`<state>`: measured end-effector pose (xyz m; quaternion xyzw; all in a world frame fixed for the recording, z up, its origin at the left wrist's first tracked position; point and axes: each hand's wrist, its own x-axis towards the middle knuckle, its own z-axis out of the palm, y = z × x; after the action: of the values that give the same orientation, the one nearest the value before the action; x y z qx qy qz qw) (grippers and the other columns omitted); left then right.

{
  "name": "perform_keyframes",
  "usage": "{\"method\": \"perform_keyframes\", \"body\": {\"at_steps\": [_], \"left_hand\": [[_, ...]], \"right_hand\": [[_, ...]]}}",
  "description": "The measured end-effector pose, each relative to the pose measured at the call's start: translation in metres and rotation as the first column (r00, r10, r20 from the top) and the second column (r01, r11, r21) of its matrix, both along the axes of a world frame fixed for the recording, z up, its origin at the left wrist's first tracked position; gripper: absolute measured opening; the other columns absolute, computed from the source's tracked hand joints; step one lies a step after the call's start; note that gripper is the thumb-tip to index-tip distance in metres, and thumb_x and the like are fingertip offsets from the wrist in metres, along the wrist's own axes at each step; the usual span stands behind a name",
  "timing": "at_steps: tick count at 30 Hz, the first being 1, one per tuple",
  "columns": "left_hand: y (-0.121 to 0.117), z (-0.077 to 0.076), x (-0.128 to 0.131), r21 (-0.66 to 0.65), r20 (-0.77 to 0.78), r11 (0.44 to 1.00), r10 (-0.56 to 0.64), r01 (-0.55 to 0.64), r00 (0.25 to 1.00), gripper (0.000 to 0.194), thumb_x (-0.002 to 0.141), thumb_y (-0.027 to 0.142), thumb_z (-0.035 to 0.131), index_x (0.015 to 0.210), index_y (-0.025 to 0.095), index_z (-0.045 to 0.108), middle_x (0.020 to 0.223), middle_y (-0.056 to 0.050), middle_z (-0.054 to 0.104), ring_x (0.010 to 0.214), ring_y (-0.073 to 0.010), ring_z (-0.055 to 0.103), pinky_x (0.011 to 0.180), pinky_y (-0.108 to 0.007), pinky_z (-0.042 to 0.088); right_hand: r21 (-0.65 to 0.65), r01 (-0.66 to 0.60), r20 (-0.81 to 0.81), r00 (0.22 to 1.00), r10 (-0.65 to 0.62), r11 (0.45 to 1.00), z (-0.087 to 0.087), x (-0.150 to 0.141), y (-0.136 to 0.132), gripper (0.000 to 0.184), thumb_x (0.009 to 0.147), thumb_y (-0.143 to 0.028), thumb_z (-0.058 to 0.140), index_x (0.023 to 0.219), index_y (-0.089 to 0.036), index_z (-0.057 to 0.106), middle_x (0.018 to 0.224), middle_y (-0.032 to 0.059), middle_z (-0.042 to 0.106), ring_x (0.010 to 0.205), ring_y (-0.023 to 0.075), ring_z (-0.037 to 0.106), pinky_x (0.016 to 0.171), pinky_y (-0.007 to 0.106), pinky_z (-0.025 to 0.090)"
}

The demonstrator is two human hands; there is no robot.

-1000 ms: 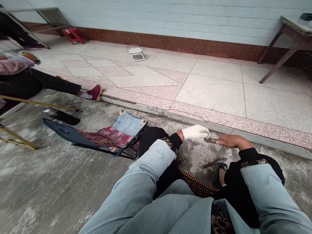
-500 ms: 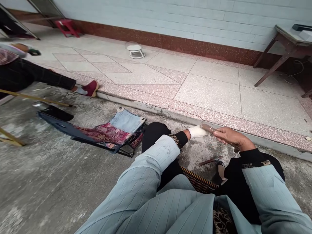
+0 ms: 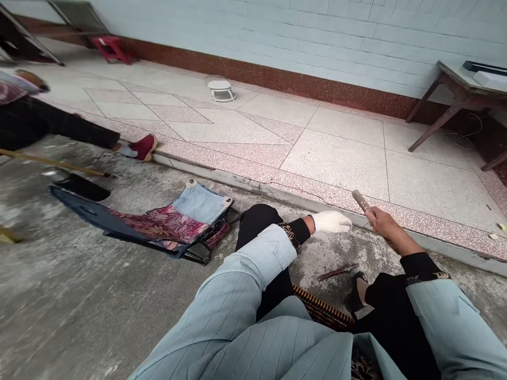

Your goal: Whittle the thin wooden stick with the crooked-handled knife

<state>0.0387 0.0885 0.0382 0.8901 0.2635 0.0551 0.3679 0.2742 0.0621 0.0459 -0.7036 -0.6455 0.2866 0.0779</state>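
At centre right of the frame, the bare right hand [image 3: 381,224] is closed around a short brown stick [image 3: 361,201], its tip angled up over the kerb [image 3: 277,190]. Just left, the white-gloved left hand [image 3: 331,222] is loosely curled, holding nothing. Below them a second stick [image 3: 337,272] lies on the concrete. No legible writing or labels are visible.

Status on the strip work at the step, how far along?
Done: nothing finished shows. In hand: the bare right hand grips a flat brown strip, its end raised above the tiled step; the white-gloved left hand rests beside it, apart from the strip. Left: a second dark strip lies untouched on the concrete.
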Motion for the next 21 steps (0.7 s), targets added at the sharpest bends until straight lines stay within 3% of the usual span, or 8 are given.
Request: {"method": "perform_keyframes", "body": {"at_steps": [2,4,8,10,12,15,17,21], "left_hand": [[0.004,0.003,-0.001,0.133,-0.146,0.987,-0.071,0.091,0.987,0.03,0.093,0.037,0.047,0.103,0.022,0.07,0.099,-0.004,0.073,0.086,-0.0188,0.063,0.07,-0.026,0.04],[0.009,0.006,-0.004,0.194,-0.184,0.974,-0.082,0.118,0.979,0.028,0.093,0.038,0.048,0.102,0.023,0.071,0.099,-0.003,0.073,0.087,-0.0184,0.063,0.069,-0.025,0.04],[0.014,0.009,-0.008,0.156,-0.061,0.977,-0.137,0.145,0.989,0.026,0.093,0.034,0.052,0.104,0.022,0.072,0.107,-0.002,0.073,0.094,-0.0159,0.064,0.078,-0.021,0.042],[0.013,0.012,-0.008,0.087,0.049,0.984,-0.162,0.157,0.986,0.027,0.094,0.031,0.052,0.108,0.019,0.072,0.108,-0.003,0.073,0.093,-0.0137,0.065,0.081,-0.018,0.044],[0.009,0.015,-0.005,0.047,0.116,0.991,-0.129,0.124,0.985,0.027,0.094,0.029,0.052,0.104,0.015,0.073,0.101,-0.003,0.074,0.086,-0.0109,0.065,0.078,-0.015,0.046],[0.003,0.017,-0.002,0.057,0.099,0.998,-0.029,0.024,0.995,0.045,0.096,0.033,0.043,0.077,0.009,0.076,0.066,-0.002,0.067,0.061,-0.0108,0.055,0.056,-0.014,0.046],[0.0,0.015,-0.001,0.073,0.078,0.997,0.013,-0.018,0.997,0.049,0.096,0.034,0.041,0.068,0.01,0.074,0.053,-0.002,0.06,0.053,-0.0126,0.05,0.05,-0.017,0.044],[-0.003,0.005,-0.006,0.004,0.058,1.0,0.024,-0.024,0.998,0.032,0.095,0.034,0.05,0.092,0.014,0.075,0.068,-0.004,0.069,0.062,-0.0136,0.058,0.063,-0.021,0.046]], "right_hand": [[-0.036,-0.156,0.236,0.958,0.16,0.987,-0.005,-0.001,0.0,0.033,0.095,-0.045,0.042,0.106,-0.018,0.059,0.092,0.0139,0.065,0.083,0.0259,0.062,0.07,0.035,0.043],[-0.201,-0.323,0.233,0.901,0.365,0.925,-0.006,-0.005,-0.008,0.03,0.092,-0.044,0.051,0.102,-0.019,0.064,0.091,0.0126,0.066,0.083,0.0262,0.061,0.068,0.034,0.041],[-0.438,-0.612,-0.216,0.783,0.584,0.659,0.01,-0.024,-0.036,0.025,0.085,-0.046,0.061,0.088,-0.022,0.069,0.067,0.0016,0.057,0.058,0.0147,0.048,0.054,0.027,0.033],[-0.367,-0.685,-0.357,0.729,0.585,0.63,0.024,-0.034,-0.046,0.029,0.084,-0.05,0.062,0.084,-0.021,0.067,0.064,-0.0008,0.052,0.055,0.0115,0.043,0.052,0.025,0.03],[-0.279,-0.647,-0.414,0.748,0.519,0.71,0.039,-0.04,-0.051,0.033,0.086,-0.052,0.059,0.091,-0.02,0.066,0.066,-0.0013,0.053,0.055,0.0106,0.043,0.052,0.025,0.03],[-0.113,-0.402,-0.399,0.856,0.329,0.909,0.05,-0.038,-0.049,0.037,0.087,-0.055,0.055,0.082,-0.019,0.058,0.061,-0.0028,0.048,0.052,0.0101,0.04,0.051,0.025,0.03],[-0.083,-0.27,-0.436,0.875,0.208,0.959,0.047,-0.03,-0.043,0.04,0.087,-0.057,0.052,0.074,-0.02,0.051,0.056,-0.0039,0.045,0.049,0.0105,0.039,0.051,0.026,0.031],[0.004,-0.145,-0.493,0.86,0.128,0.989,0.024,-0.014,-0.026,0.037,0.091,-0.055,0.044,0.077,-0.021,0.048,0.061,-0.0022,0.05,0.054,0.0128,0.046,0.057,0.027,0.039]]}}
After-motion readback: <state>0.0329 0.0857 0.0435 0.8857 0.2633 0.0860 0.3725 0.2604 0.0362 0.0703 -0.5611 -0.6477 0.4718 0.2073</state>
